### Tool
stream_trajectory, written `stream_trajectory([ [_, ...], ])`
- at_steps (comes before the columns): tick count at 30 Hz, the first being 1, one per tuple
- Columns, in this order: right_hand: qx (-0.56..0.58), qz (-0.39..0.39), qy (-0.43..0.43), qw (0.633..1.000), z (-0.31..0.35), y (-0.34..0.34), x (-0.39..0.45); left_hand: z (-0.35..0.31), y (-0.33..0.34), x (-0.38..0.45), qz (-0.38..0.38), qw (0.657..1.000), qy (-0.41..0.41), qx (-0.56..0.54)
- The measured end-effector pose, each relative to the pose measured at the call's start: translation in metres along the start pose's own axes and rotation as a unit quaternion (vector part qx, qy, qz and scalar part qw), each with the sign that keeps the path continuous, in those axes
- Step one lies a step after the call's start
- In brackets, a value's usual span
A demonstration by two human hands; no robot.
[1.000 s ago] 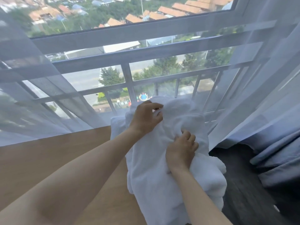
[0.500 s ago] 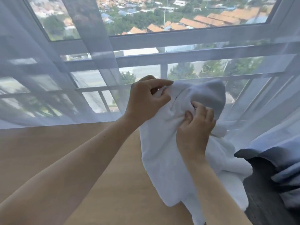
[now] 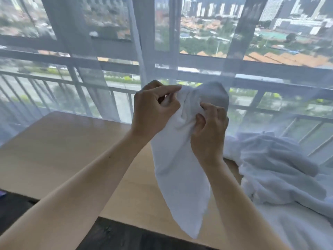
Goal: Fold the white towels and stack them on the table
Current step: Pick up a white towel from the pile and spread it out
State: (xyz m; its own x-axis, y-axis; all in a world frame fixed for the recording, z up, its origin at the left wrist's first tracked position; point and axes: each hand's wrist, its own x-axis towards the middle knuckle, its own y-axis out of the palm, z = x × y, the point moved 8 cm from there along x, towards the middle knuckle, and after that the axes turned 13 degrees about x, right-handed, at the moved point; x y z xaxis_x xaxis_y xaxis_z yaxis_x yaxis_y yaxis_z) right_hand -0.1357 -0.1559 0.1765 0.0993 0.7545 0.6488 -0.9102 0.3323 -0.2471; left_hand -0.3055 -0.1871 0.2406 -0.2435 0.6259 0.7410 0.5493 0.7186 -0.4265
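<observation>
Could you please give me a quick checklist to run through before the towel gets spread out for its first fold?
1. Left hand pinches the towel at its top: ok.
2. Right hand grips the top too: ok.
3. Hands at separate corners: not ok, they are bunched together.
4. Towel hangs free of the table: ok.
5. Bare table left of the towel pile: ok.
6. Stack of folded towels started: cannot tell, none in view.

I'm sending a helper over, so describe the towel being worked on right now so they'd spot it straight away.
Find the wooden table in front of the curtained window. Above its right half, the left hand and right hand pinch the top of one white towel, which hangs in the air. Unlike the crumpled towel pile lying to its right, it dangles free.
</observation>
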Motion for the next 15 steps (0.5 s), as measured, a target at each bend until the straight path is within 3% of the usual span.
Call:
stream_trajectory([
  [10,0.051,0.103,-0.040,0.993,0.048,0.181,-0.011,0.141,-0.092,0.013,-0.111,0.985,0.072,0.113],
  [15,0.013,0.147,-0.045,0.988,0.010,0.298,-0.042,0.256,-0.078,-0.007,-0.078,0.973,0.078,0.202],
])
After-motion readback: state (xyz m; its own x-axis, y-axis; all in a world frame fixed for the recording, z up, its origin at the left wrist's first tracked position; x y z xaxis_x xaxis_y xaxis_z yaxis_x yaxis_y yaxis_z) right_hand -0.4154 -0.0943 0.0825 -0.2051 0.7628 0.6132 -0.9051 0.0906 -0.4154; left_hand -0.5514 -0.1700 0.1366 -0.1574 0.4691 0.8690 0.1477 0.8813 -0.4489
